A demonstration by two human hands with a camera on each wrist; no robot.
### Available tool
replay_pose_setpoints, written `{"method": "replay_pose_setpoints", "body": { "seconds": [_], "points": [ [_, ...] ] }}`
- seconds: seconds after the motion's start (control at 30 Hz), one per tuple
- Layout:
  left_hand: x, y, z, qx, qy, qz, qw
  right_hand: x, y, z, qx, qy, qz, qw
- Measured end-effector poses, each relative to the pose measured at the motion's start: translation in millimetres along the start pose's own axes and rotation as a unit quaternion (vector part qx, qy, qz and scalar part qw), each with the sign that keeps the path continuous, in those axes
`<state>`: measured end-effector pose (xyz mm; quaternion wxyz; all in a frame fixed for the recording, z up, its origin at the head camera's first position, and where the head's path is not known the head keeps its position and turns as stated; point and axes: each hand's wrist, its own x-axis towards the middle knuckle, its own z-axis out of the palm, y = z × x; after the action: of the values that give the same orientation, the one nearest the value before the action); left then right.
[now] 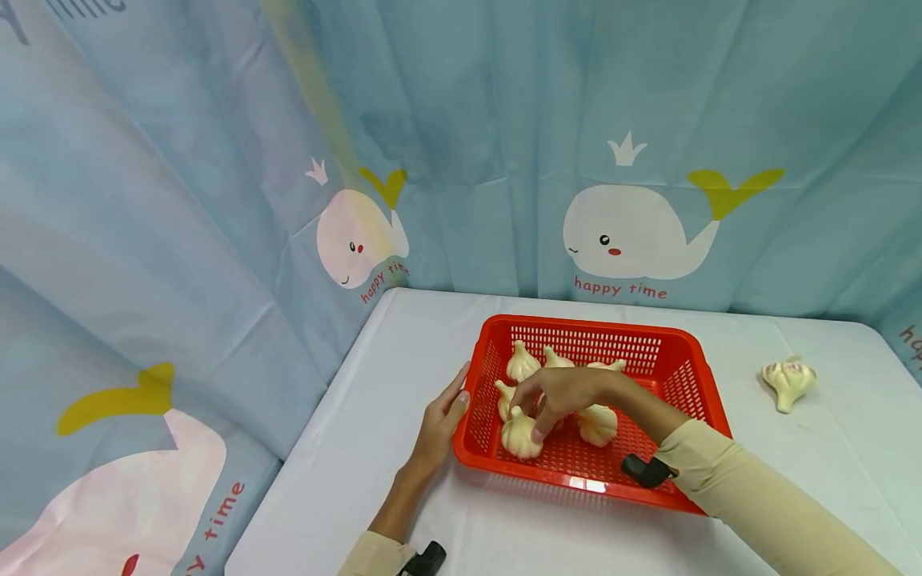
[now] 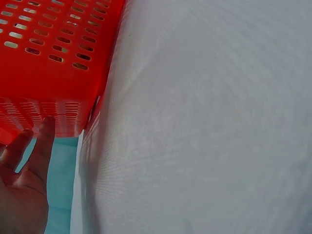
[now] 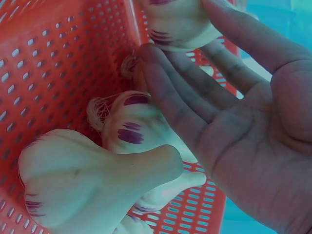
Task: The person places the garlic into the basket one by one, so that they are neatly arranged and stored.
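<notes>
A red plastic basket (image 1: 576, 478) with perforated walls holds several garlic bulbs, pale with purple streaks. My right hand (image 1: 565, 392) reaches inside and pinches one garlic bulb (image 1: 520, 436) between thumb and fingers near the basket's front left corner. The right wrist view has this held bulb (image 3: 180, 24) at the top, with other bulbs (image 3: 83, 180) lying below the fingers. Against the basket's left outer side rests my left hand (image 1: 434, 428), its fingers fairly straight. In the left wrist view those fingers (image 2: 41, 151) touch the perforated wall.
One more garlic bulb (image 1: 788, 382) lies on the white tabletop (image 1: 403, 352), to the right of the basket. Blue curtains (image 1: 461, 144) printed with whales hang behind the table and along its left side.
</notes>
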<state>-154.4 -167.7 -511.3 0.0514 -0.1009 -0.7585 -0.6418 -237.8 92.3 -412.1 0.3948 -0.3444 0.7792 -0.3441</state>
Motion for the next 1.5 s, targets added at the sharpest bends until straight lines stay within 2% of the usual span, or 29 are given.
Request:
{"method": "replay_pose_setpoints", "body": {
  "seconds": [0.3,0.53,0.7,0.9,1.07,1.27,1.5],
  "points": [
    [-1.2,-0.8,0.8,-0.003,-0.004,0.001,1.0000,1.7,-1.3,4.8,-0.003,-0.040,-0.015,0.999],
    [-1.6,-1.3,0.0,-0.013,-0.005,-0.008,0.9999,3.9,-0.7,5.8,-0.008,-0.057,-0.018,0.998],
    [-1.4,-2.4,-0.1,-0.016,-0.005,-0.009,0.9998,5.0,-0.8,6.1,-0.032,-0.072,-0.027,0.997],
    [-1.2,-1.2,0.5,-0.019,-0.006,-0.004,0.9998,6.3,0.7,6.9,-0.027,-0.088,-0.026,0.995],
    [-1.0,-1.2,0.6,-0.023,-0.010,0.001,0.9997,7.5,1.6,5.9,-0.030,-0.099,-0.049,0.993],
    [-0.5,-1.9,0.4,-0.016,-0.009,0.002,0.9998,5.9,1.9,3.0,-0.026,-0.084,-0.045,0.995],
    [0.9,-3.7,-1.2,-0.001,0.003,0.003,1.0000,1.6,1.7,-1.7,0.005,-0.069,-0.028,0.997]
  ]
}}
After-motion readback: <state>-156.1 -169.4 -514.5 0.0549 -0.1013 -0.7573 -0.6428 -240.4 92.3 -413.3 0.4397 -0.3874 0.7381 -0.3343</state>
